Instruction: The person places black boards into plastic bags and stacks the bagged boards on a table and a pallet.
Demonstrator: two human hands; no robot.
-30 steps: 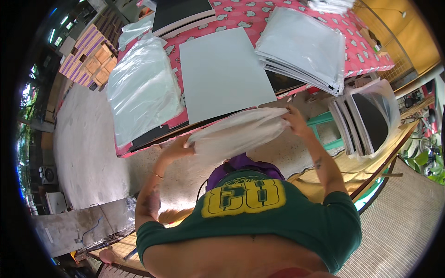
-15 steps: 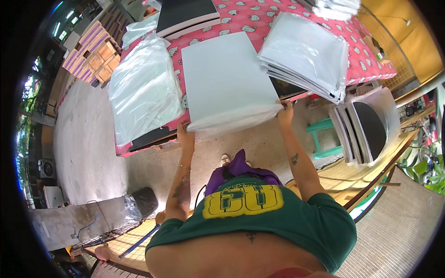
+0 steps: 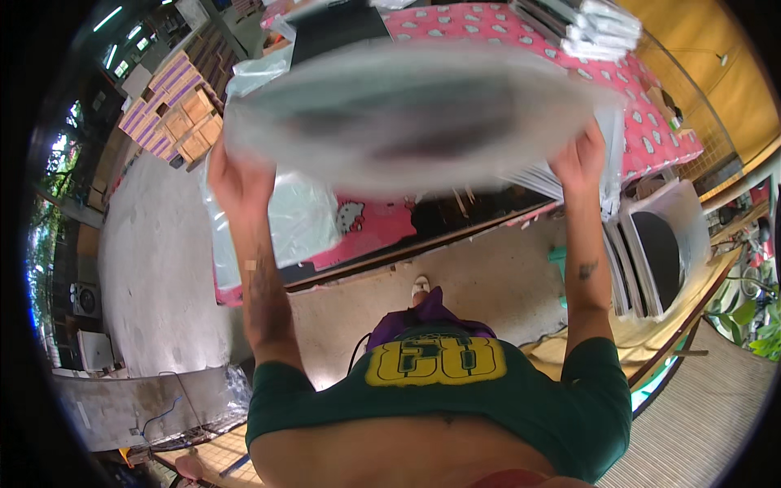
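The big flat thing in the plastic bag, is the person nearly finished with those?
Partly. A stack of bagged panels already lies on the pink table. The left hand and right hand hold one blurred bagged panel up. Empty plastic bags remain on the table.

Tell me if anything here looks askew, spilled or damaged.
Nothing looks spilled or damaged. The only oddity is the large bagged flat panel, held up by the left hand and right hand: it is motion-blurred, so its condition cannot be judged.
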